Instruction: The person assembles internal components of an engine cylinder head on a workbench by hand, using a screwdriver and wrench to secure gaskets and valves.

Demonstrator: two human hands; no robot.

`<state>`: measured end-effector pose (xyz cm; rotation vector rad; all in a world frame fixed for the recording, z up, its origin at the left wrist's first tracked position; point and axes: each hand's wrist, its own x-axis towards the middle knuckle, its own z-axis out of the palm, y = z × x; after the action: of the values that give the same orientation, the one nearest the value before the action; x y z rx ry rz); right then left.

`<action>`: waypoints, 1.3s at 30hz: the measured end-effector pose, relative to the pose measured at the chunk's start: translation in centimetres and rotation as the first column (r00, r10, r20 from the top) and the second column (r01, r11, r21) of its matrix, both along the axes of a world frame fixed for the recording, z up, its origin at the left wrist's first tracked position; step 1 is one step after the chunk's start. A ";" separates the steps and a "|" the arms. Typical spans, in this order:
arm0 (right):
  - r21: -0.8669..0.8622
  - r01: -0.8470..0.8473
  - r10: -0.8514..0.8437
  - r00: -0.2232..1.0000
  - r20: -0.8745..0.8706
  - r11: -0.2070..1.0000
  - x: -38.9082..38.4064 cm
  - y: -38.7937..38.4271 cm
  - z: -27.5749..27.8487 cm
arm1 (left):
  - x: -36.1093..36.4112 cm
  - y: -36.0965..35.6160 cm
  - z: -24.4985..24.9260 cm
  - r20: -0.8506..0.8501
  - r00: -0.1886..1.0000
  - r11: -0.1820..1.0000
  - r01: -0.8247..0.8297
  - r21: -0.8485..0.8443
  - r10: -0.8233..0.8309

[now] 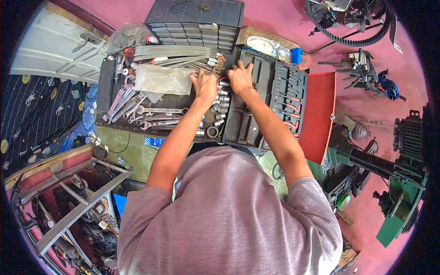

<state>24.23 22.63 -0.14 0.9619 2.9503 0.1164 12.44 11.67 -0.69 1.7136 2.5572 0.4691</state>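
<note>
Over the workbench, my left hand (204, 85) is at the right end of a cloudy plastic packet (164, 79), its fingers bent; what they hold, if anything, is hidden. My right hand (240, 78) rests with fingers apart on the left edge of a dark compartment tray (262, 82). Between and below the hands lies a column of metal sockets (223, 99). Long thin metal rods (176, 52) with red and white ends lie beyond the packet. Several wrenches (160, 110) lie nearer to me on the left.
A small-drawer cabinet (195, 34) stands behind the bench. At the right are a dark tool holder (289, 91) with red-handled tools and an open red metal lid (316, 114). A metal frame (82, 201) stands lower left, a green machine (401, 197) far right.
</note>
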 end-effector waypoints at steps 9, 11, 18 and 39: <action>0.102 0.038 -0.017 0.979 -0.203 0.994 1.9 0.9 2.4 | -0.2 0.8 2.4 0.097 0.993 0.995 0.063 0.074 -0.070; 0.106 0.039 -0.009 0.963 -0.268 0.994 3.0 1.0 3.4 | 0.4 1.3 3.3 0.101 0.989 0.990 0.100 0.102 -0.110; 0.159 0.144 -0.089 0.947 -0.308 0.977 7.6 1.3 4.3 | 2.9 3.4 3.5 0.077 0.963 0.958 0.247 0.149 -0.260; 0.170 0.638 -0.554 0.749 -0.364 0.751 24.8 2.7 1.5 | 18.3 14.5 1.2 0.032 0.732 0.722 0.663 0.200 -0.681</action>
<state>49.06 25.30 1.32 2.0998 2.7094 0.4176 30.74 26.21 0.46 2.4225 1.6549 0.7105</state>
